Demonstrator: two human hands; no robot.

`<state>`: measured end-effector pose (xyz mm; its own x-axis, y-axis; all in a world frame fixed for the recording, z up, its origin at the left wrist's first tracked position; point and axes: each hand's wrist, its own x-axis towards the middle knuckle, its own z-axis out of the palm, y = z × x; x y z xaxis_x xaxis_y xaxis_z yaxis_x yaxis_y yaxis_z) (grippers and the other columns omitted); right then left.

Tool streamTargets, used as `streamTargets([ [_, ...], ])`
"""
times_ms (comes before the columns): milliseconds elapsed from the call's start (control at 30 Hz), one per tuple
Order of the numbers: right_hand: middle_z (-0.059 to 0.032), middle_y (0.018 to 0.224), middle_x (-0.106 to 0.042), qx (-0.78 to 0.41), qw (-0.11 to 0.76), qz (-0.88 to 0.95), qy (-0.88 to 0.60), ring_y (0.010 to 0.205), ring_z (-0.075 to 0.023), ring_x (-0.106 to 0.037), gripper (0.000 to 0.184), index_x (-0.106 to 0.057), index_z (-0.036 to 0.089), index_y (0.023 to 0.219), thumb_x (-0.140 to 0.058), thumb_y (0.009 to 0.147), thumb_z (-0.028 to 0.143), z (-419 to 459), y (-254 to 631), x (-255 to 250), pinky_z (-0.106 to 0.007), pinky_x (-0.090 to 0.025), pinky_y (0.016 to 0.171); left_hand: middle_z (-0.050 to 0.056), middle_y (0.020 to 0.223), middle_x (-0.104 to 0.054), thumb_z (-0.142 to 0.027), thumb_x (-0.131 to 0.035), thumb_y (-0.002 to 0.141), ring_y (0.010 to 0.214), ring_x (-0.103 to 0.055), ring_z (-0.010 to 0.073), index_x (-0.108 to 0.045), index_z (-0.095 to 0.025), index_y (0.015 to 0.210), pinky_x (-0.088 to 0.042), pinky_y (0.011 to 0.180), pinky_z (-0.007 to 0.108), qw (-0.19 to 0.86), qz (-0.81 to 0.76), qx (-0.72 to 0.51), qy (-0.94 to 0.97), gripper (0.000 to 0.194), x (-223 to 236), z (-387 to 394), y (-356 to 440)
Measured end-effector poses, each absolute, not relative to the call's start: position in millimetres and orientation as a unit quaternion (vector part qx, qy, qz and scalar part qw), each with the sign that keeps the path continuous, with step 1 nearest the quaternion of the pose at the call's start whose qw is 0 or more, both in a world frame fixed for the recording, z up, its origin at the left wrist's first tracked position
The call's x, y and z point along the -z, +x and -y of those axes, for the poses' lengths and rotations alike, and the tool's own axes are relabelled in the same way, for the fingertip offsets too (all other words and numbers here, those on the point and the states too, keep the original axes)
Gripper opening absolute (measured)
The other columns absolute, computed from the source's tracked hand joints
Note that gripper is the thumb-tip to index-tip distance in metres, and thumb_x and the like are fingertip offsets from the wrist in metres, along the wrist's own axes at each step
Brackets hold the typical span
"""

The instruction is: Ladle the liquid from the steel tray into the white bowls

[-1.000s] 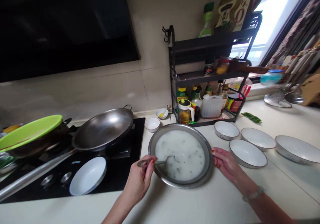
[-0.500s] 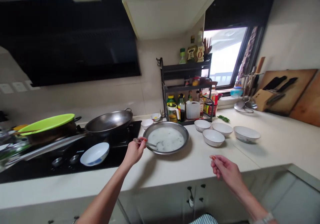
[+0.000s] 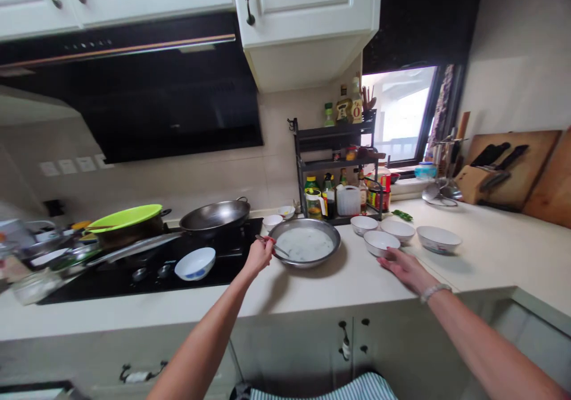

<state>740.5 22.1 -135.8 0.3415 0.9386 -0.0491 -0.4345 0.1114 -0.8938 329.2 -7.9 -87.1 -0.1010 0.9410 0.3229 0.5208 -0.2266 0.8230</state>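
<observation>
My left hand (image 3: 259, 255) is closed around the handle of a metal spoon (image 3: 282, 251). The spoon leans over the left rim of a wide steel basin (image 3: 307, 263), its lower end in a milky white liquid (image 3: 307, 242) with pieces in it. My right hand (image 3: 408, 269) is at the right edge of the nearest small white bowl (image 3: 379, 248), thumb by the rim and fingers against its side. Beside that bowl stand another small bowl (image 3: 363, 226), a third bowl (image 3: 398, 232) behind it and a larger bowl (image 3: 439, 241) to the right.
On the stove are a wok (image 3: 214, 219), a pot with a green basin (image 3: 125, 219) on it, and a blue-patterned bowl (image 3: 195, 264). A black rack (image 3: 334, 165) with bottles stands behind the steel basin. At the right are a knife block (image 3: 475, 183) and a cutting board (image 3: 535, 156).
My right hand has moved forward from above the counter's front edge to the nearest small bowl. My left hand keeps the spoon in the basin. The camera view has tilted up.
</observation>
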Motion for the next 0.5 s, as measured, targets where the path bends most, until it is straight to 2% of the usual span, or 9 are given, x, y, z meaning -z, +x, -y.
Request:
streamTargets([
  [167, -0.001, 0.06, -0.06, -0.546, 0.648, 0.241, -0.474, 0.051, -0.0188, -0.061, 0.028, -0.047, 0.023, 0.069, -0.071, 0.06, 0.011, -45.7, 738.9, 137.7, -0.034, -0.056, 0.049, 0.001, 0.06, -0.06, -0.022, -0.038, 0.084, 0.041, -0.05, 0.0096, -0.059, -0.013, 0.083, -0.041, 0.04, 0.02, 0.218, -0.578, -0.462, 0.636, 0.023, 88.2, 5.2, 331.3],
  [300, -0.0022, 0.061, -0.06, -0.562, 0.634, 0.218, -0.484, 0.054, -0.0196, -0.062, 0.027, -0.048, 0.023, 0.069, -0.065, 0.056, 0.006, -51.9, 737.1, 143.8, -0.032, -0.057, 0.051, 0.002, 0.06, -0.059, -0.022, -0.037, 0.086, 0.046, -0.052, 0.0107, -0.06, -0.013, 0.083, -0.044, 0.048, 0.021, 0.184, -0.577, -0.45, 0.656, 0.025, 86.3, 6.4, 331.9],
  [500, -0.0061, 0.071, -0.064, -0.597, 0.62, 0.21, -0.464, 0.06, -0.0212, -0.066, 0.032, -0.054, 0.021, 0.073, -0.061, 0.05, 0.001, -40.7, 729.5, 153.2, -0.024, -0.051, 0.04, 0.004, 0.063, -0.06, -0.023, -0.04, 0.089, 0.054, -0.055, 0.0124, -0.06, -0.013, 0.087, -0.046, 0.057, 0.024, 0.119, -0.513, -0.429, 0.733, 0.022, 84.7, 4.8, 349.9],
])
